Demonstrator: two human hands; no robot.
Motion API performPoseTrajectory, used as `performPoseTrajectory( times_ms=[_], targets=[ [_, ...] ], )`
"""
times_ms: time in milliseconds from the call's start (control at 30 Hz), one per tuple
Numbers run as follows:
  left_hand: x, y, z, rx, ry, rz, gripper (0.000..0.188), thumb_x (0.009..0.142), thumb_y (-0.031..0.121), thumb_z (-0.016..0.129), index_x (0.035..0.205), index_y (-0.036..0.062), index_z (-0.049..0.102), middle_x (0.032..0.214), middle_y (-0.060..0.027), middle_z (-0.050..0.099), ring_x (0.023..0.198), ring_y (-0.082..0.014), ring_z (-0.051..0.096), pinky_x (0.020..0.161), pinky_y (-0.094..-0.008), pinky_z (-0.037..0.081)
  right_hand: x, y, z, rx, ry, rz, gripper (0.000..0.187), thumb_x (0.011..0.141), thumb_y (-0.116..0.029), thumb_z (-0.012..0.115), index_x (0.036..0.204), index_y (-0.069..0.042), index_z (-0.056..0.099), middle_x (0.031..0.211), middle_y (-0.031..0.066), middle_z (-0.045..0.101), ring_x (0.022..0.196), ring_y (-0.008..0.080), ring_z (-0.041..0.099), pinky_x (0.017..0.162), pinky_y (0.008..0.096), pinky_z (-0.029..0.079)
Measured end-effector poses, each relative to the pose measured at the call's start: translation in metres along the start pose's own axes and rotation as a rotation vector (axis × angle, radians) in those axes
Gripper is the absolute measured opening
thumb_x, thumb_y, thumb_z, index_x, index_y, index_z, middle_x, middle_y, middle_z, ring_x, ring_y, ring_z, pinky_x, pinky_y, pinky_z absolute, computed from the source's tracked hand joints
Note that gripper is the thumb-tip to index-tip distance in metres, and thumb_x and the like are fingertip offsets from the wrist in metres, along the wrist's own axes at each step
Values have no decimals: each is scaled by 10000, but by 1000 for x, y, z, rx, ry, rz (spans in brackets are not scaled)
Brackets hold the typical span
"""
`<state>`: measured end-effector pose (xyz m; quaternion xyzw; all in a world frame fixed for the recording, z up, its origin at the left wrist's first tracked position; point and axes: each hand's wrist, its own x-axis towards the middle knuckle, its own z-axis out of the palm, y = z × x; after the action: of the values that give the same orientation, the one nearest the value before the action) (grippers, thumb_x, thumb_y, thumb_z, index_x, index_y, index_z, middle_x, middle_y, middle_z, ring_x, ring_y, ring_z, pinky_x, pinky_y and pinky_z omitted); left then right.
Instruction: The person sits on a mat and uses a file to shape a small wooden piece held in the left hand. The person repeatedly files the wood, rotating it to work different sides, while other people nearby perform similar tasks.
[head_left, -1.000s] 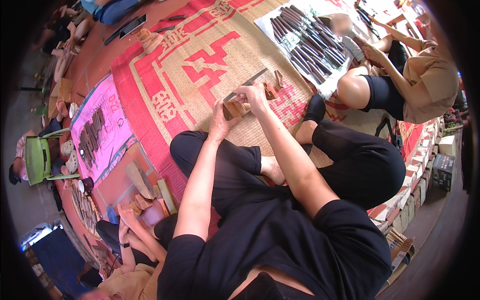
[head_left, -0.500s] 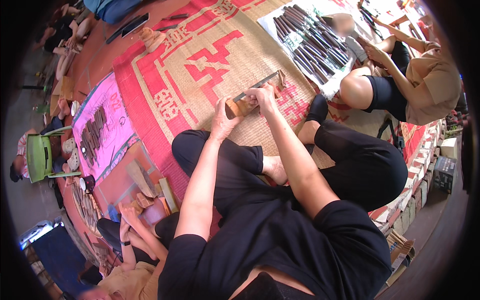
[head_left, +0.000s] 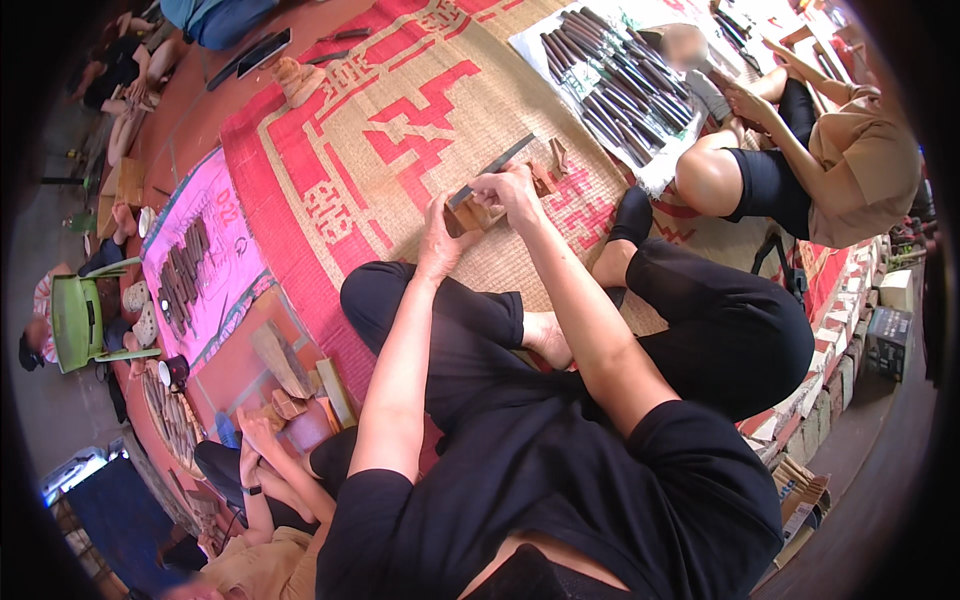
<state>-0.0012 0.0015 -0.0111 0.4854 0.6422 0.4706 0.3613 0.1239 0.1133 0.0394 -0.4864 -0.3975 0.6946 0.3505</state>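
Note:
My left hand (head_left: 443, 238) is closed around a light brown wooden block (head_left: 464, 217), held above the mat in front of my crossed legs. Over the block's far side lies a long, dark, flat tool (head_left: 510, 152), like a file, slanting up to the right. My right hand (head_left: 512, 192) is closed on this tool, its fingers bent close to the block. Part of the block and the tool's near end are hidden by my hands. A small carved wood piece (head_left: 558, 155) rests on the mat just beyond my right hand, beside a reddish wood piece (head_left: 543, 180).
A red and straw woven mat (head_left: 300, 190) spreads ahead. Many dark-handled tools (head_left: 625, 85) lie on a white sheet at the far right, near a seated person (head_left: 845, 170). At left are a pink sheet (head_left: 235, 270) with dark tools, wood offcuts (head_left: 280, 360) and another person's hands (head_left: 260, 440).
The dark flat tool has slid left and its far end has swung away from the small wood piece. My right hand has shifted slightly left; my left hand still grips the block.

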Motion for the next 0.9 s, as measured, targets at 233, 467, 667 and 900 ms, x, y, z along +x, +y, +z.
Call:
performPoseTrajectory(
  times_ms=[233, 467, 667, 900],
  targets=[
    [2, 3, 0, 44, -14, -9, 831, 600, 155, 796, 1301, 104, 353, 1263, -145, 394, 1192, -304, 420, 998, -383, 372, 0, 0, -9, -37, 21, 7, 114, 657, -34, 684, 693, 10, 584, 581, 98, 603, 437, 128, 536, 402, 233, 414],
    [1, 7, 0, 75, -4, -17, 836, 604, 172, 791, 1310, 101, 350, 1261, -151, 400, 1194, -307, 418, 1005, -382, 368, 0, 8, -7, -46, -53, 55, 141, 663, -58, 708, 714, 5, 593, 611, 101, 624, 475, 132, 568, 428, 221, 431],
    [0, 9, -2, 122, -20, 4, 827, 614, 184, 783, 1313, 107, 346, 1265, -145, 390, 1196, -308, 414, 1002, -384, 368, 7, 4, -21, 68, 10, 129, 130, 676, -31, 690, 712, 15, 574, 608, 113, 613, 492, 161, 594, 419, 253, 453],
    [1, 8, -1, 96, -18, -15, 822, 614, 177, 783, 1307, 105, 348, 1252, -143, 397, 1192, -306, 417, 1000, -385, 369, -1, 2, -17, 70, -55, 68, 150, 689, -5, 681, 742, 13, 541, 578, 82, 574, 471, 146, 568, 392, 236, 407]
  ],
)
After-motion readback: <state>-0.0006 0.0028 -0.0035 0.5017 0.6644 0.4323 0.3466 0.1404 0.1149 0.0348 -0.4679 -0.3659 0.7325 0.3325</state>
